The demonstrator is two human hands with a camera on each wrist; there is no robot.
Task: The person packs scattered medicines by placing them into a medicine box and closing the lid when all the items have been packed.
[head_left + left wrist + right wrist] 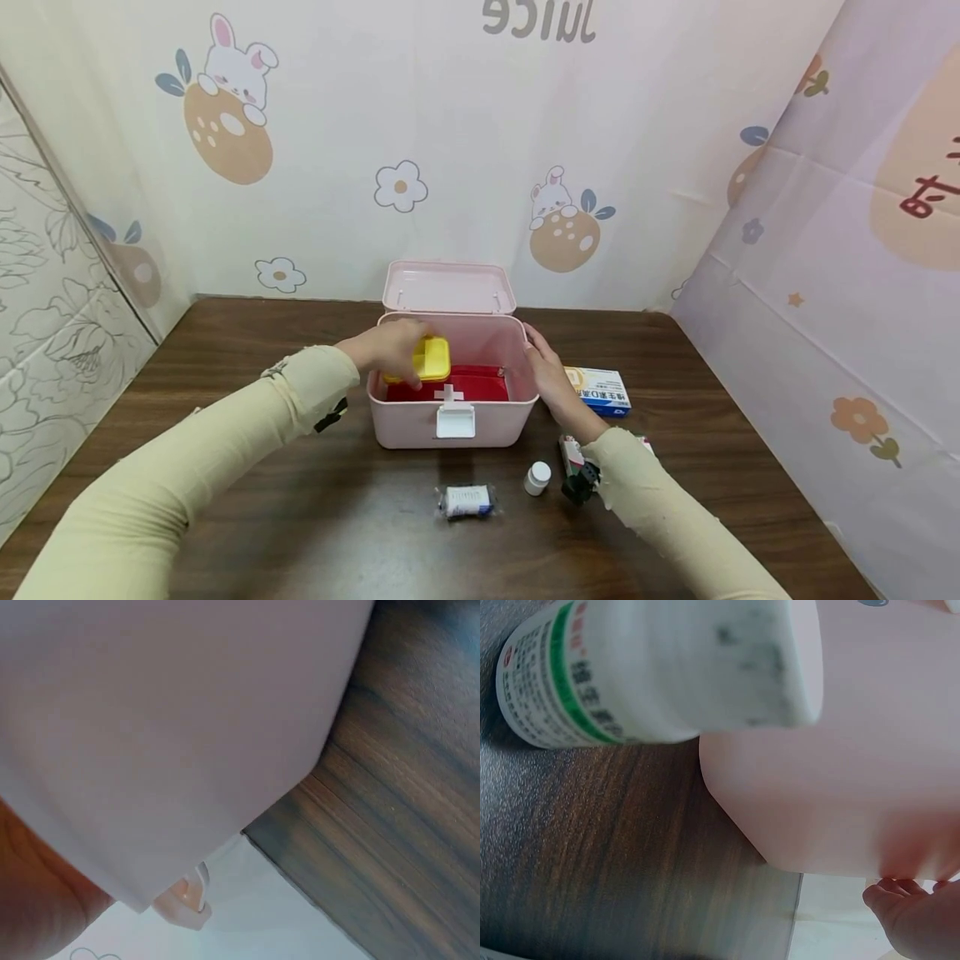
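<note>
Yellow container held in left hand, right hand touching pink box

The box stands at the far middle of the surface, its lid behind it. Inside lies a pouch, with the case at the far left. The left hand is on the case, the right hand against the box's right side. Right of that, a carton; nearer, left to right, a packet, a bottle and a second carton.
</note>
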